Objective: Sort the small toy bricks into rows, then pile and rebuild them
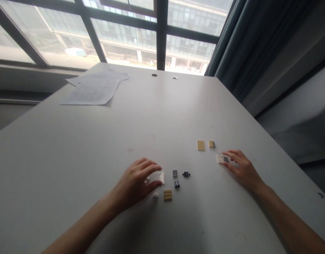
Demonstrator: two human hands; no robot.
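My left hand [140, 178] is beside a white and clear piece [162, 178], its thumb and fingers apart around the near end. Just below sits a small white piece [155, 195] next to a tan studded brick [167, 195]. Two small grey bricks [175, 173] [177, 184] and a dark piece with side pins [186, 174] lie to the right. My right hand [239, 167] has its thumb and index finger apart at a white and grey studded piece [222, 159]. Beyond it are a tan plate [201, 145] and a tan and grey piece [212, 144].
All of this lies on a white table [141, 120]. Printed papers [93, 90] are at its far left. Two round cable holes [154, 75] are near the far edge, below the window. A dark curtain [244, 42] hangs at the right.
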